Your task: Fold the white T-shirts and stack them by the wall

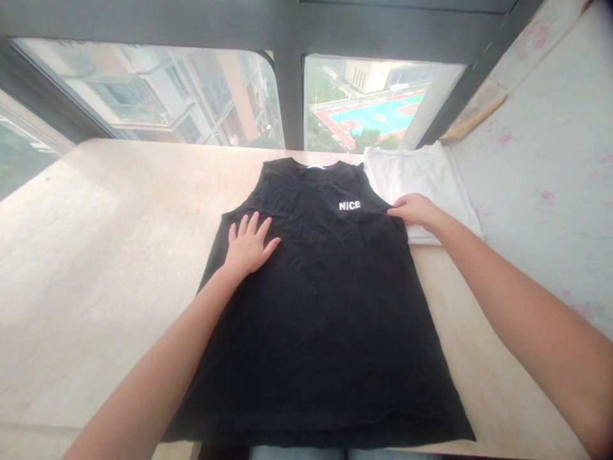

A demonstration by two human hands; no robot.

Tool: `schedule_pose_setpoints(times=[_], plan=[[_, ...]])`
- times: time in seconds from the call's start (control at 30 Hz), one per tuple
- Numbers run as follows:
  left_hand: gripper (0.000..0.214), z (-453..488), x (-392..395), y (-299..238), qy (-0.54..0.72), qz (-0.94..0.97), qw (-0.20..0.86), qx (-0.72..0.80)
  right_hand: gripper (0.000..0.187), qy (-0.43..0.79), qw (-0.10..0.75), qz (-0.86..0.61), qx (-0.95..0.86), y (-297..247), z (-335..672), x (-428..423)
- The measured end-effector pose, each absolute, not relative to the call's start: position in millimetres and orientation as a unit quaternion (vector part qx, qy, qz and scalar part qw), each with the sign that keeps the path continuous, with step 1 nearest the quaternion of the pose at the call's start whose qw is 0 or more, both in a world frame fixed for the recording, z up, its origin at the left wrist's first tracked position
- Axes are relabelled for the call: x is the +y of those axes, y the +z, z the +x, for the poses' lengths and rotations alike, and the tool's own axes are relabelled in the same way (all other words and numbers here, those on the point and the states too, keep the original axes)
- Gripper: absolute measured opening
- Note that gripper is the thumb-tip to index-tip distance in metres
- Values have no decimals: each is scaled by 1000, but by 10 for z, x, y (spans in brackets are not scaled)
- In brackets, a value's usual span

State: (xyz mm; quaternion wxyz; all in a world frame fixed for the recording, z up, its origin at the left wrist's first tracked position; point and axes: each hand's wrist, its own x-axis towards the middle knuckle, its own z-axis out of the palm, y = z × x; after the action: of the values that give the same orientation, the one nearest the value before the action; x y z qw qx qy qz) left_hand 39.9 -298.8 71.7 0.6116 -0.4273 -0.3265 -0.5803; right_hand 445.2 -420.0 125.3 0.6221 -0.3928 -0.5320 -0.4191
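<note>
A black sleeveless shirt point(311, 306) lies spread flat, neckline away from me, with the white word NICE on its chest. My left hand point(249, 245) rests on the left side of the chest, fingers spread and palm down. At the right armhole, my right hand point(412, 211) pinches the edge of the shirt between thumb and fingers. Light wrinkles run across the upper chest. The shirt's hem reaches the near edge of the surface.
A folded white cloth point(421, 172) lies at the back right, partly behind my right hand. The pale marbled surface point(105, 275) extends to the left. Grey-framed windows point(291, 89) border the far side, and a floral wall point(541, 166) stands at the right.
</note>
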Motion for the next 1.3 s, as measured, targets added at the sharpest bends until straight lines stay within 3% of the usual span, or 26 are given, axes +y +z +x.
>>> schedule_pose_setpoints(times=[0.13,0.3,0.47,0.6,0.83,0.97,1.1,1.2,1.3], plan=[[48,840,-3178,282,-578,-430,639,-270,26,-429,598,-443,-512,1212,4411,-4239],[19,2245,-3002,-952,-431,-625,629,-169,36,-471,564,-480,-480,1214,4308,-4284],[42,3353,-2647,-1825,-369,-667,640,-94,34,-430,583,-447,-525,1212,4330,-4254],[52,3608,-2555,-1925,-328,-669,648,-154,35,-412,594,-429,-541,1206,4376,-4248],[21,3765,-2550,-1833,-288,-701,628,-178,26,-393,604,-406,-563,1237,4368,-4190],[35,3626,-2680,-1740,-275,-773,538,-191,18,-357,637,-381,-567,1202,4364,-4170],[33,3193,-2800,-1766,-392,-822,400,-102,18,-340,661,-347,-572,1169,4256,-4327],[29,2746,-2789,-1859,-517,-814,265,-20,20,-430,644,-334,-537,1188,3934,-4508],[22,2255,-2615,-1945,-605,-772,190,-30,18,-525,585,-328,-524,1259,3392,-4553]])
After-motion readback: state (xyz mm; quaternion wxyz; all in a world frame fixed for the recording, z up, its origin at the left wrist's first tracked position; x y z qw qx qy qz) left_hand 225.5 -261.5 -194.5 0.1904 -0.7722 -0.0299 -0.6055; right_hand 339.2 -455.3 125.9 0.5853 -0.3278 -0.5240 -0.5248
